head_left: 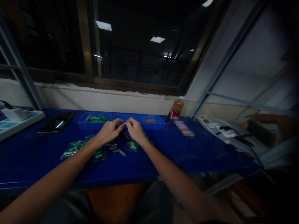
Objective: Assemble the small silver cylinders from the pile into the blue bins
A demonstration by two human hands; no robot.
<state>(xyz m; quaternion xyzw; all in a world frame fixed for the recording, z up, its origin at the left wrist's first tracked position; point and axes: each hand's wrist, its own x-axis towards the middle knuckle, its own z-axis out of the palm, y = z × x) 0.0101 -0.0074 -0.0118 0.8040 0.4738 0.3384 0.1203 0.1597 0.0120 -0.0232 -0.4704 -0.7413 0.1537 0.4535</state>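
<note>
Workpiece, small and pale (125,123), held raised between the person's two hands, above the blue table (182,155) and in front of the row of bins; its exact form is too small to tell. The right hand (135,129) pinches it between thumb and forefinger. The left hand (111,130) presents its thumb and forefinger at the opposite end; whether these digits grip the piece or only touch it cannot be told. On the near side of the hands, several short metallic cylinders (122,152) lie on their sides. A small green packet (132,146) lies to their right, beside the right wrist; larger green packets (73,147) spread to their left, partly covered by the left forearm. Behind the hands stand three blue bins: the left bin (92,126) contains green items, the middle bin (123,115) is partly hidden by the hands, and the right bin (153,127) contains small items too indistinct to identify. Left of the bins lies a dark-screened phone (56,122), and beyond it a white power strip (21,123) bearing a plug. Right of the bins stands a bottle (177,109) of amber liquid. At far right, another person's hand (286,123) appears, dim and blurred. A dark window (140,68) reflecting lights occupies the background.
</note>
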